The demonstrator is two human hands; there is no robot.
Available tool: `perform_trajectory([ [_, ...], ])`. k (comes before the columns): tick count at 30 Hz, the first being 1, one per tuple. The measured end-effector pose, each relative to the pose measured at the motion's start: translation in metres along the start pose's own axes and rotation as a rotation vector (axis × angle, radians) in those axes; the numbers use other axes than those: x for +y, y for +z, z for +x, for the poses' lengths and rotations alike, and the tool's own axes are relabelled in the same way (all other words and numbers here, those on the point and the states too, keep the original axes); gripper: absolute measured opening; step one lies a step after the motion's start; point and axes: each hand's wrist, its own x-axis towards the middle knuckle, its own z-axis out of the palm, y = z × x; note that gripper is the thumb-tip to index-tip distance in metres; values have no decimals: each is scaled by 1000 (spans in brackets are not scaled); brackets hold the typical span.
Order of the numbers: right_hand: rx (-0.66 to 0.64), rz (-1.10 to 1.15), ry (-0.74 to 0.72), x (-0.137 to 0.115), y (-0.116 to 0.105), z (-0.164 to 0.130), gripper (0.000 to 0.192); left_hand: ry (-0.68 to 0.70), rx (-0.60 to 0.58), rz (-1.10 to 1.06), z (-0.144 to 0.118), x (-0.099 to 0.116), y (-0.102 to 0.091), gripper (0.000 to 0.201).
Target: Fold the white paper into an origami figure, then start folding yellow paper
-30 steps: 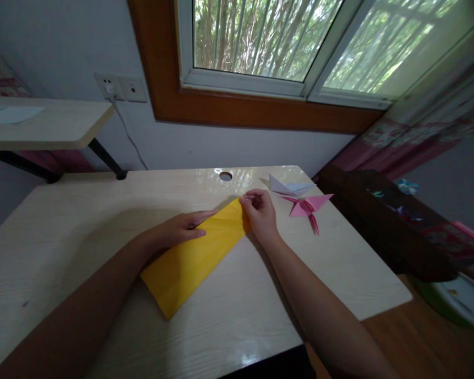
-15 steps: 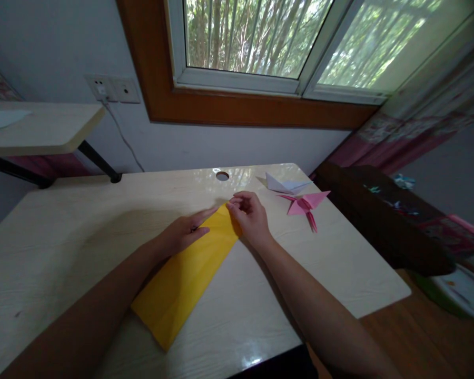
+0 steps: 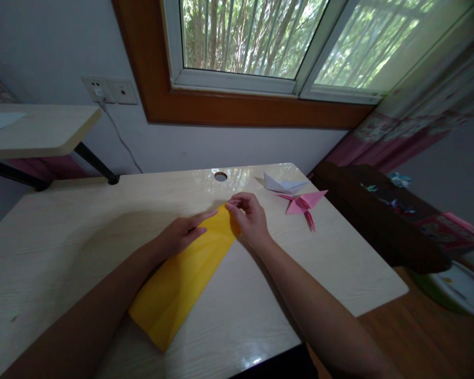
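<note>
A long folded sheet of yellow paper (image 3: 189,279) lies slantwise on the pale wooden table (image 3: 319,279), its far end pointing up and right. My right hand (image 3: 249,217) pinches the far corner of that paper between thumb and fingertips. Along the paper's left edge rests my left hand (image 3: 184,231), fingers stretched out and thumb apart, lying on the sheet. The left forearm covers part of the near left edge. Creases run lengthwise over the paper.
Right of my hands lie a pink folded-paper figure (image 3: 305,203) and a white folded-paper piece (image 3: 283,184). A round cable hole (image 3: 220,177) opens near the back edge. A raised shelf (image 3: 39,129) stands at the back left. A dark bench (image 3: 379,221) is beyond the table's right side.
The whole view has shifted very slightly. Both hands keep nearly the same places on the yellow paper, the left forefinger a little more off the paper's edge.
</note>
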Motion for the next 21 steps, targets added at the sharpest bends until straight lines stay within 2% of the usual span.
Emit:
perform_trajectory([
  [7, 17, -144, -63, -6, 2, 0, 13, -33, -51, 37, 0, -5, 2, 44],
  [10, 21, -139, -83, -5, 1, 1, 19, -19, -14, 34, 0, -7, 2, 46],
  [13, 61, -87, -44, 1, 0, 5, 31, -14, 43, 34, -1, -7, 2, 47],
  [17, 112, 121, 166, 11, 1, 8, 48, -26, 115, 2, -2, -4, 0, 49],
  [19, 66, 315, 335, 11, 2, 8, 49, -47, 140, 7, -2, -3, 0, 50],
  [21, -21, 500, 490, 9, 4, 7, 41, -61, 159, 18, -2, -2, -1, 49],
])
